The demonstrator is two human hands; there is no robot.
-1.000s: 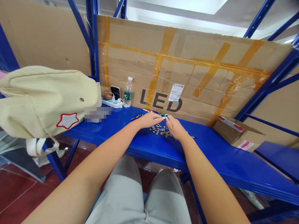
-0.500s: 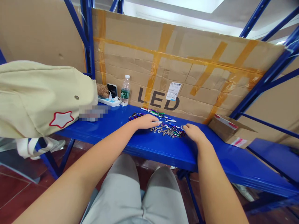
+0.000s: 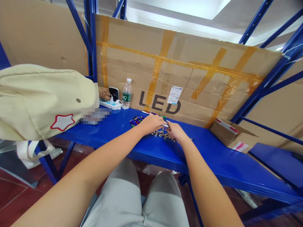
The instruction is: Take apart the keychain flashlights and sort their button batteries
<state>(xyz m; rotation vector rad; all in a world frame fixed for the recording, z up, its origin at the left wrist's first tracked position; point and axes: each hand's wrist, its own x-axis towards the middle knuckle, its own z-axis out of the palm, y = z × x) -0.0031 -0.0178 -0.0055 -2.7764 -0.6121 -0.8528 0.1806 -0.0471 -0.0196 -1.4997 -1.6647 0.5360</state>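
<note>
Head view: above the blue steel shelf [image 3: 213, 159], the left hand [image 3: 151, 123] and right hand [image 3: 176, 132] meet, each grip apparently closed on one small silver piece [image 3: 165, 125], over a heap of small metal discs [image 3: 163, 135], with slim coloured tubes [image 3: 136, 121] just beyond.

The left hand [image 3: 151, 124] and right hand [image 3: 176, 131] meet above a blue steel shelf [image 3: 213, 164], their fingers close around a small silver piece [image 3: 165, 125]. A heap of small round metal parts [image 3: 162, 135] lies just under them, and a cluster of colourful little sticks [image 3: 135, 121] sits beside the left hand. Farther left are a water bottle [image 3: 126, 94], a phone [image 3: 114, 93], a power strip [image 3: 109, 105] and a cream canvas bag [image 3: 40, 101].
</note>
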